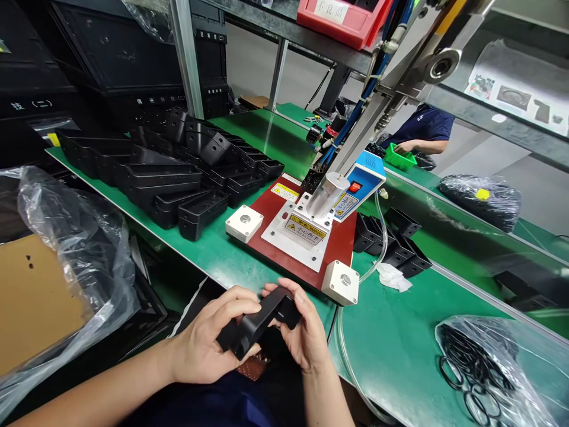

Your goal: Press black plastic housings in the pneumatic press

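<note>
A black plastic part (pixel 263 317) is held between both hands over the front edge of the green table, in front of the press. My left hand (pixel 213 335) grips its lower left end, thumb on top and fingers beneath. Around its upper right end curl the fingers of my right hand (pixel 306 332). Beyond the hands stands a press on a red base (pixel 260 244), with a white button box (pixel 244 222) at its left corner and another (pixel 341 282) at its right. Many similar black housings (pixel 164 178) are piled on the table at the left.
More black parts (pixel 402 246) and a white tissue (pixel 393 277) lie right of the press. A plastic bag with black rings (pixel 478 362) is at the lower right. A clear hose (pixel 344 344) crosses the table edge. Across the bench, a person's arm (pixel 427 145) reaches to a green basket (pixel 400 158).
</note>
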The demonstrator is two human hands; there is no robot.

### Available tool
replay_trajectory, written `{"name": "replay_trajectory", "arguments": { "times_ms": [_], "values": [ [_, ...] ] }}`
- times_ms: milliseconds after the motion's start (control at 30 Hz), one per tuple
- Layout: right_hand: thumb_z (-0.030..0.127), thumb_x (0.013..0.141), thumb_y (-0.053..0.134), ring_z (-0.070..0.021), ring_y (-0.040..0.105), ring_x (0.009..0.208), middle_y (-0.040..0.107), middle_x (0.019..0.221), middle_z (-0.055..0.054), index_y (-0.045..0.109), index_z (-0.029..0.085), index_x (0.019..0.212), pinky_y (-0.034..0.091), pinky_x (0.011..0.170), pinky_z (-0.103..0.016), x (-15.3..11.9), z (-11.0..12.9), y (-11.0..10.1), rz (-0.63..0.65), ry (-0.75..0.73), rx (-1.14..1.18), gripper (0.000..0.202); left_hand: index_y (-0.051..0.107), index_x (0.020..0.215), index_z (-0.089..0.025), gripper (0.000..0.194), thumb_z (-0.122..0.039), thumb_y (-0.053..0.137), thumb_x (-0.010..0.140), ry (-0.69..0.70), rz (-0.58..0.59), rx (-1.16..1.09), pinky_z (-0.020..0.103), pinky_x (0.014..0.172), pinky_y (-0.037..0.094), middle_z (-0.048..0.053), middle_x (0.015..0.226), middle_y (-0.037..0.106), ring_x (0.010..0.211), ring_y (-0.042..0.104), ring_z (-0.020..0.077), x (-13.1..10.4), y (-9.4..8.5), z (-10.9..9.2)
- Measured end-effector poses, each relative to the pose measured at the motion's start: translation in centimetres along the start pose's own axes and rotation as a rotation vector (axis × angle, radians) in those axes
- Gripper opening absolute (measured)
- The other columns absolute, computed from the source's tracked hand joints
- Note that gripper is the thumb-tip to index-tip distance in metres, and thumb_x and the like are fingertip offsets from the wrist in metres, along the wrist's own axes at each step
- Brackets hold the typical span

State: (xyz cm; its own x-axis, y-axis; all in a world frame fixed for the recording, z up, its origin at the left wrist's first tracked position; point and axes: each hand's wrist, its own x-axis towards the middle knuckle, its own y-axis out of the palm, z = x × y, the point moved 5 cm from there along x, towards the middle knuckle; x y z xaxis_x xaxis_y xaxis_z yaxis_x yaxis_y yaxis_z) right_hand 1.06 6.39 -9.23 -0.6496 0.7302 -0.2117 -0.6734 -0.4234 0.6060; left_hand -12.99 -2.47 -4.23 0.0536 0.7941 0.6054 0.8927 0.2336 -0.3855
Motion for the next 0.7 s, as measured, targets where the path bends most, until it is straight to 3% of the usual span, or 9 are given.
{"name": "replay_trajectory", "arguments": {
  "times_ms": [67, 167, 233, 300, 367, 433, 500, 600, 700],
  "values": [
    [0.038, 0.09, 0.061, -0.0269, 0.06, 0.111, 0.063, 0.121, -0.013, 0.061, 0.02, 0.119, 0.056, 0.071, -0.031, 0.0, -0.2, 0.0, 0.003, 0.04, -0.02, 0.034, 0.044, 0.126, -0.021, 0.053, -0.005, 0.061, 0.078, -0.011, 0.031, 0.002, 0.032, 0.089, 0.055, 0.01, 0.109, 0.058, 0.103, 0.06, 0.0191, -0.1, 0.0, 0.3],
    [0.037, 0.091, 0.061, -0.0205, 0.065, 0.095, 0.062, 0.122, -0.012, 0.06, 0.021, 0.118, 0.055, 0.064, -0.025, -0.2, 0.0, 0.1, -0.008, 0.01, -0.109, 0.031, 0.046, 0.128, -0.026, 0.05, -0.005, 0.054, 0.083, -0.092, 0.08, -0.013, 0.035, 0.098, 0.051, 0.01, 0.121, 0.056, 0.114, 0.057, 0.0199, -0.2, -0.2, 1.0],
    [0.034, 0.093, 0.058, -0.0182, 0.065, 0.092, 0.058, 0.125, -0.009, 0.058, 0.025, 0.118, 0.055, 0.065, -0.026, -0.8, 1.2, 0.2, -0.049, -0.159, -0.228, 0.026, 0.045, 0.13, -0.031, 0.05, -0.011, 0.056, 0.086, -0.252, 0.112, -0.103, 0.037, 0.096, 0.053, 0.01, 0.132, 0.052, 0.117, 0.057, 0.0217, 0.1, -0.3, 1.6],
    [0.029, 0.094, 0.056, -0.0215, 0.061, 0.107, 0.054, 0.13, -0.007, 0.055, 0.028, 0.118, 0.056, 0.082, -0.034, -1.7, 3.3, 0.7, -0.101, -0.426, -0.401, 0.024, 0.04, 0.136, -0.032, 0.06, -0.025, 0.066, 0.083, -0.415, 0.162, -0.316, 0.035, 0.086, 0.058, 0.011, 0.134, 0.052, 0.113, 0.06, 0.0245, 0.6, -0.3, 1.9],
    [0.024, 0.092, 0.057, -0.0253, 0.054, 0.12, 0.05, 0.134, -0.007, 0.054, 0.029, 0.117, 0.049, 0.098, -0.045, -2.8, 5.6, 1.7, -0.11, -0.669, -0.591, 0.026, 0.037, 0.138, -0.03, 0.066, -0.041, 0.069, 0.081, -0.478, 0.159, -0.521, 0.032, 0.073, 0.06, 0.012, 0.124, 0.058, 0.103, 0.064, 0.0248, 2.0, -0.4, 1.4],
    [0.019, 0.09, 0.059, -0.0279, 0.051, 0.125, 0.047, 0.138, -0.007, 0.054, 0.029, 0.115, 0.043, 0.103, -0.052, -3.3, 8.0, 3.1, -0.059, -0.82, -0.742, 0.028, 0.047, 0.13, -0.026, 0.049, -0.047, 0.059, 0.087, -0.433, 0.064, -0.523, 0.03, 0.072, 0.058, 0.01, 0.113, 0.063, 0.097, 0.065, 0.0224, 4.5, -1.1, 0.6],
    [0.015, 0.088, 0.06, -0.0291, 0.051, 0.125, 0.045, 0.141, -0.008, 0.054, 0.029, 0.113, 0.044, 0.101, -0.055, -3.0, 10.7, 4.5, -0.006, -0.919, -0.828, 0.029, 0.054, 0.119, -0.024, 0.033, -0.044, 0.051, 0.093, -0.324, -0.083, -0.374, 0.029, 0.075, 0.056, 0.008, 0.107, 0.064, 0.093, 0.063, 0.019, 7.8, -2.3, -0.2],
    [0.014, 0.086, 0.063, -0.0285, 0.053, 0.123, 0.046, 0.142, -0.008, 0.055, 0.027, 0.11, 0.043, 0.102, -0.056, -1.4, 15.7, 6.2, -0.01, -1.096, -0.876, 0.029, 0.055, 0.113, -0.019, 0.034, -0.046, 0.052, 0.092, -0.111, -0.196, -0.226, 0.029, 0.078, 0.052, 0.007, 0.104, 0.063, 0.091, 0.061, 0.0174, 14.0, -3.4, -1.1],
    [0.021, 0.085, 0.067, -0.0267, 0.051, 0.126, 0.048, 0.14, -0.008, 0.057, 0.026, 0.108, 0.037, 0.108, -0.054, 1.2, 20.0, 7.0, -0.052, -1.229, -0.911, 0.026, 0.057, 0.106, -0.017, 0.033, -0.046, 0.051, 0.092, 0.011, -0.204, -0.236, 0.027, 0.081, 0.049, 0.005, 0.101, 0.061, 0.089, 0.058, 0.0155, 20.3, -3.8, -0.4]
  ]
}}
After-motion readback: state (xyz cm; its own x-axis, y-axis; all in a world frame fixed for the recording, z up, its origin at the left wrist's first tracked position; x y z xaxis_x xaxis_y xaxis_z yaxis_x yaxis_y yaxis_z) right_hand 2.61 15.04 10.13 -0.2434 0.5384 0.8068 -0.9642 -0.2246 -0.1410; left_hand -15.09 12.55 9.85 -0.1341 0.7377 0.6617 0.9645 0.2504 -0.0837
